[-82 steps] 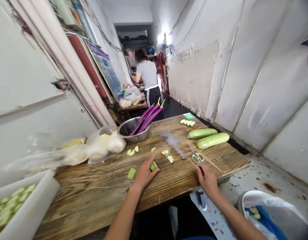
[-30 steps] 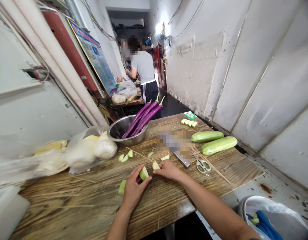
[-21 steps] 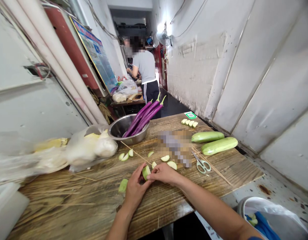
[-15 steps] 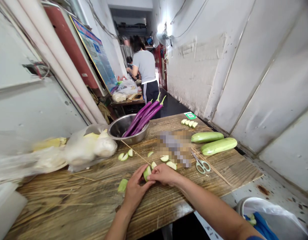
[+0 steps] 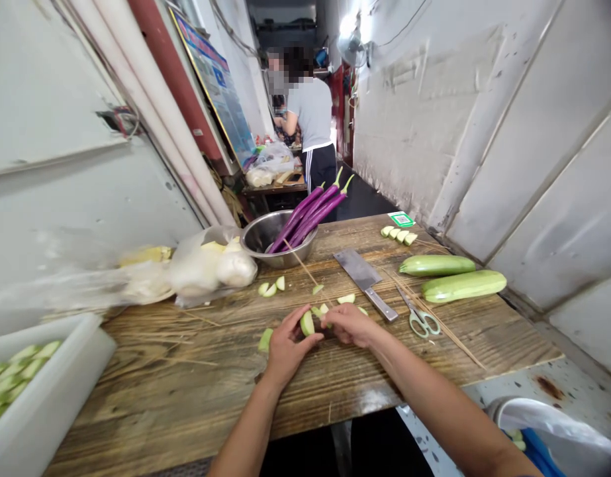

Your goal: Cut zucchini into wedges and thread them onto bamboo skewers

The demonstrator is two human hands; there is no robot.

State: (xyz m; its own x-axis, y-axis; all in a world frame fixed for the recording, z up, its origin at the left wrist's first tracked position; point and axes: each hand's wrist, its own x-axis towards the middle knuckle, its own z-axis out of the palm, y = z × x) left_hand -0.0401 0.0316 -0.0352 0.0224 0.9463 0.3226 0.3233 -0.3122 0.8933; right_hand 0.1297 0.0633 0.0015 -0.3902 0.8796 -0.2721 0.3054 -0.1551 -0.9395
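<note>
My left hand (image 5: 289, 344) curves round a cut zucchini piece (image 5: 308, 323) and grips it between thumb and fingers, low over the wooden table (image 5: 186, 411). Close beside it on the right, my right hand (image 5: 352, 324) pinches a thin wooden skewer (image 5: 301, 262) that slants up and away towards the bowl. Zucchini slices (image 5: 324, 309) sit on the skewer by my right fingertips; the hand partly hides them. Just left of my left hand lies a green zucchini chunk (image 5: 265, 340). Loose slices (image 5: 270, 290) rest beyond both hands.
A cleaver (image 5: 357, 267) and scissors (image 5: 423, 323) lie to the right, near two whole zucchinis (image 5: 464, 286). Eggplants (image 5: 315, 215) lean in a steel bowl (image 5: 278, 258). A filled skewer (image 5: 398, 234) lies farther back. A white bin (image 5: 77, 361) stands left; a person (image 5: 312, 119) stands beyond.
My right hand has come from beside the scissors to my left hand, bringing a skewer that now carries zucchini. My left hand now grips a zucchini piece. The view has shifted slightly.
</note>
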